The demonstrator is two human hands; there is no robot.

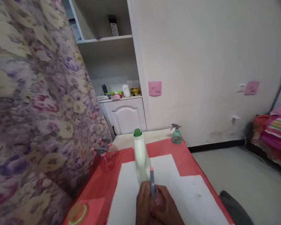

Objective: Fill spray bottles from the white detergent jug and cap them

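At the bottom centre, both of my hands are closed around a pink see-through spray bottle point(158, 203) with a grey trigger head and pink nozzle tip. My left hand point(143, 200) wraps the left side by the sprayer head. On the other side, my right hand point(167, 204) grips the bottle's body. Most of the bottle is covered by the fingers. Just beyond my hands a pale green jug point(140, 154) stands upright, its green pouring spout showing and no cap on it.
Two pink spray bottles point(107, 162) stand on the red cloth point(128, 154) at left. A green spray bottle point(177, 136) is at the back right. White paper point(189, 190) covers the middle. A round lid with a green rim point(77, 215) lies front left. A floral curtain point(44, 103) hangs at left.
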